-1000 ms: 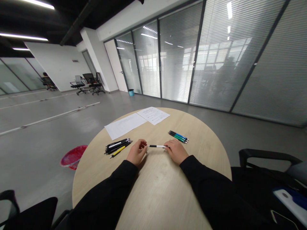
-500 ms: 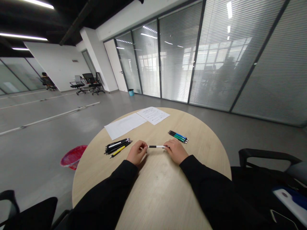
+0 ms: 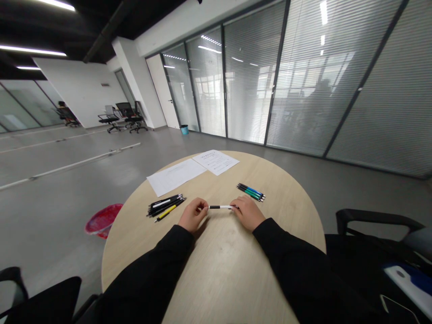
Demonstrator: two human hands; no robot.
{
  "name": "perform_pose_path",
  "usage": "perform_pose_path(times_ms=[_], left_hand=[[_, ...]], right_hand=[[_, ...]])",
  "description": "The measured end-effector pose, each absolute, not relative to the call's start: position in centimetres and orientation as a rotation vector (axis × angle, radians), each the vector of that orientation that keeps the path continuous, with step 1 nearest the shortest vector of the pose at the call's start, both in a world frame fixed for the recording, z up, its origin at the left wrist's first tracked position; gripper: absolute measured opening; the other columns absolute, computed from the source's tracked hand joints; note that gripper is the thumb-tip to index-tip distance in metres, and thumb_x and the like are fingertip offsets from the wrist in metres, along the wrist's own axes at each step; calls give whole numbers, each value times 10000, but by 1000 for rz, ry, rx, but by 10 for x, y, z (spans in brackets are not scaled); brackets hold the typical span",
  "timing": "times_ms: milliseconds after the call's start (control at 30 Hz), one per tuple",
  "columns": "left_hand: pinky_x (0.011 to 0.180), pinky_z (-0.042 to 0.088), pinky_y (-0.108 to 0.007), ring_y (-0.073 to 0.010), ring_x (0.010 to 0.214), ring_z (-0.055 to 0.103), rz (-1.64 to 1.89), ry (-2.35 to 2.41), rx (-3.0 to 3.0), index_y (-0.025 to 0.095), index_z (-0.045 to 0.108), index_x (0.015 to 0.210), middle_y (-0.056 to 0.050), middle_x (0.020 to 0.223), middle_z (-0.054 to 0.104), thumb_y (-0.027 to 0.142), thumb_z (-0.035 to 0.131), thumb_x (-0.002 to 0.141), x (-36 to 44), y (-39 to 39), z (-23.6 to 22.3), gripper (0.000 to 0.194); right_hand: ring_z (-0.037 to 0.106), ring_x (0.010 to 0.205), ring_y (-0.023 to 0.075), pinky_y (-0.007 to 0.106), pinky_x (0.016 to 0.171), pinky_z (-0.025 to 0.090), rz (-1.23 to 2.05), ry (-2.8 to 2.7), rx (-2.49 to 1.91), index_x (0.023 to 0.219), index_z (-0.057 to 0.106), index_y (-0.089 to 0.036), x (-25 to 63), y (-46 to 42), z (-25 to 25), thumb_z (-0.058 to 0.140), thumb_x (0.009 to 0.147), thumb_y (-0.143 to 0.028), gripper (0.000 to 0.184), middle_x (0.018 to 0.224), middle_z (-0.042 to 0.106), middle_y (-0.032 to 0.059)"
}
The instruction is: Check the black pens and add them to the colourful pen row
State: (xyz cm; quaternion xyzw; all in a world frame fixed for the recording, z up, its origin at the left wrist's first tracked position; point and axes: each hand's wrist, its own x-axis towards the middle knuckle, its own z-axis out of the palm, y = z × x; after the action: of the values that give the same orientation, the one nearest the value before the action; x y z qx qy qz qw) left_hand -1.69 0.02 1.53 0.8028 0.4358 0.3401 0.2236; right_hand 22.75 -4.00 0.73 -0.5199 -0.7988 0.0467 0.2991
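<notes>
A white pen with a black grip lies level between my hands, over the middle of the round table. My left hand pinches its black end between thumb and fingertips. At the white end, my right hand is closed on the barrel, and the fingers cover that tip. Left of my left hand is a bunch of several black pens, with a yellow pen along its near side. Just beyond my right hand, several blue and green pens lie side by side.
Two printed sheets lie at the far side of the table, a left sheet and a right sheet. A red bin stands on the floor to the left. Black chairs flank me; the right chair's armrest is near the table edge.
</notes>
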Motion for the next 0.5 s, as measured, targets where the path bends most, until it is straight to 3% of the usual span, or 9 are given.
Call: perform_pose_path(times_ms=[333, 500], left_hand=[[605, 451, -263, -149, 679, 574, 936, 1239, 2189, 186, 579, 916, -25, 812, 614, 309, 521, 842, -18, -1, 15, 155], [628, 426, -292, -165, 668, 547, 865, 1384, 2383, 186, 575, 862, -26, 785, 599, 255, 508, 814, -23, 1, 15, 107]], right_hand=[[531, 897, 192, 308, 834, 378, 107, -2106, -1403, 924, 662, -179, 229, -39, 6, 543, 926, -208, 122, 883, 642, 58], [535, 899, 197, 306, 830, 382, 88, -2070, -1465, 922, 661, -177, 230, -39, 7, 547, 919, -202, 117, 881, 641, 62]])
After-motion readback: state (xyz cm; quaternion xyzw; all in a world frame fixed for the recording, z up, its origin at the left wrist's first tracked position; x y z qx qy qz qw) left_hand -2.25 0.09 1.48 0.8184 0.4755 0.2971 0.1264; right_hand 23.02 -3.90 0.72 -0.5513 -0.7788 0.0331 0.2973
